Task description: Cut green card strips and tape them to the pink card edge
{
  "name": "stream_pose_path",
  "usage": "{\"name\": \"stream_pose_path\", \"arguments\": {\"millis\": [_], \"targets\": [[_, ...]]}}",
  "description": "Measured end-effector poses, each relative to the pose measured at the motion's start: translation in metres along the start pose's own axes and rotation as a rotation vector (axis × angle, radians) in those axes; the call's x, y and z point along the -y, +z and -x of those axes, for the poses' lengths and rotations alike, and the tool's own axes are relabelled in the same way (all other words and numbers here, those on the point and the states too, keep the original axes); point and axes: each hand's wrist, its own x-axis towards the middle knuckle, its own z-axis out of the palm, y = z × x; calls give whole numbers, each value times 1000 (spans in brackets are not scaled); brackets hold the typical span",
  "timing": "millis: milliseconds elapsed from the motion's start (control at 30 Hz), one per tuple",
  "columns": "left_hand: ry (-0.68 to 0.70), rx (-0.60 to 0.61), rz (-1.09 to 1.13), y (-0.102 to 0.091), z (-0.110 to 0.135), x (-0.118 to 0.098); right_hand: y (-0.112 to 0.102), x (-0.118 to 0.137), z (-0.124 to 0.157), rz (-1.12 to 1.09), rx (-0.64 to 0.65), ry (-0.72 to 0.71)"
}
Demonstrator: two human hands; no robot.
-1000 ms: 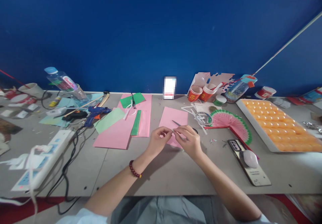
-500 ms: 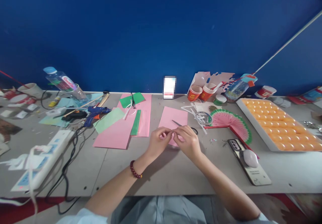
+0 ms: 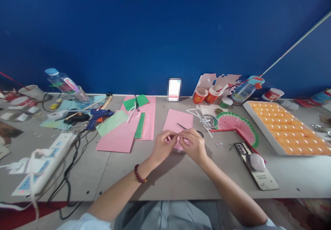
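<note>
My left hand point(image 3: 164, 143) and my right hand point(image 3: 193, 143) meet fingertip to fingertip over the near part of a pink paper sheet point(image 3: 178, 118). Both are closed in a pinch. Whatever sits between the fingertips is too small to make out. A pair of scissors point(image 3: 181, 126) lies on the sheet behind my right hand, one blade and part of a dark handle showing, the rest covered by the fingers. To the right spreads a pink paper fan with a green edge point(image 3: 236, 123), with red strips along its near side.
Left lie more pink paper point(image 3: 119, 138), a blue glue gun point(image 3: 97, 118) and a white power strip point(image 3: 49, 164) with cables. Right are red paper cups point(image 3: 200, 95), a phone point(image 3: 266, 180) and a tray of orange balls point(image 3: 279, 150). A lit screen point(image 3: 174, 90) leans on the blue wall.
My fingers have shifted very slightly while staying pinched together at the same spot. Everything else on the table lies as before.
</note>
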Motion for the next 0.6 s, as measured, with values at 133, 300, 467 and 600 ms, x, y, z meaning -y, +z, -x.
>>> {"name": "stream_pose_path", "arguments": {"millis": [133,300,467,600], "targets": [[60,8,-87,-1,1,4,-3,-1,-3,-30,9,4],[168,15,-177,-3,3,4,-3,-1,-3,0,-7,-29],[206,19,-180,-3,3,0,-1,-2,1,103,25,-111],[191,33,-170,-2,4,-2,-1,-3,3,124,49,-134]]}}
